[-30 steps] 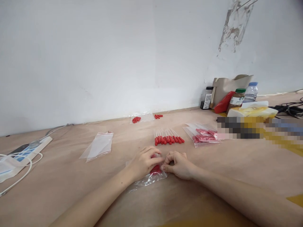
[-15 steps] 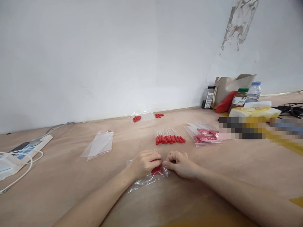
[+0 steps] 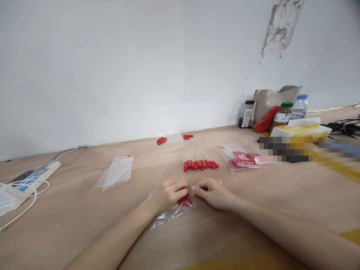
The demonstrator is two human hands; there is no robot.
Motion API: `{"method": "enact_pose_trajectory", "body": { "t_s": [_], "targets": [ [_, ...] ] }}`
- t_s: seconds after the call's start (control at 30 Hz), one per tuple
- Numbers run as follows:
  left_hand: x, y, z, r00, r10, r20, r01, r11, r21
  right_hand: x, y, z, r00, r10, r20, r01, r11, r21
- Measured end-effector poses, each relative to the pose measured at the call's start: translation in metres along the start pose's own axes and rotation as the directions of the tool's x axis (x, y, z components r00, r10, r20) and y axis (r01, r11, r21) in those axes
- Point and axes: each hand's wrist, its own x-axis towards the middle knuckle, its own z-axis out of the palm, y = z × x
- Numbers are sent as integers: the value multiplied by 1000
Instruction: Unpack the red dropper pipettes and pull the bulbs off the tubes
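Observation:
A clear plastic bag (image 3: 170,216) with something red inside lies on the table in front of me. My left hand (image 3: 170,194) rests over it, fingers curled and closed on its upper part. My right hand (image 3: 211,193) pinches the bag's right edge between thumb and forefinger, a small gap from the left fingertips. Just beyond my hands, several red-tipped white sticks (image 3: 200,164) lie side by side, red ends toward me. How the bag's opening stands is hidden by my fingers.
Flat clear bags (image 3: 118,173) lie at left, and filled bags with red contents (image 3: 244,159) at right. Small red pieces (image 3: 161,140) sit near the wall. A power strip (image 3: 42,179) with cables is far left; a jar (image 3: 282,114), bottle (image 3: 300,107) and tissue pack (image 3: 300,132) stand right.
My fingertips have drawn slightly apart, with the bag's edge still between the right thumb and forefinger. The whole view has shifted a little.

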Motion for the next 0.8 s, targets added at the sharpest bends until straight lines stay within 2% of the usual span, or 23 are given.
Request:
{"method": "enact_pose_trajectory", "body": {
  "t_s": [0.13,0.33,0.47,0.53,0.6,0.67,0.73,0.8],
  "targets": [
    [3,1,3,1000,-11,1,11,1000,-4,0,0,2,999,-40,-19,40,999,-7],
    [7,1,3,996,45,-74,-45,999,5,1,-2,5,998,-3,-59,1,999,-32],
    [8,2,-1,999,32,-23,-32,999,-16,2,2,6,997,-9,-80,6,999,-32],
    [8,2,-3,1000,2,19,-1,999,-39,3,7,4,987,-102,-127,101,995,-14],
    [7,2,-4,998,-37,49,39,998,-48,3,14,1,936,-296,-189,289,955,-62],
    [6,1,-4,995,-70,66,73,996,-56,4,19,-2,837,-507,-204,471,859,-201],
    [5,0,-3,992,-89,87,96,993,-72,5,22,-4,737,-655,-168,575,738,-352],
    [4,0,-1,989,-99,107,108,991,-84,8,22,-2,653,-741,-156,615,640,-461]
  ]
}}
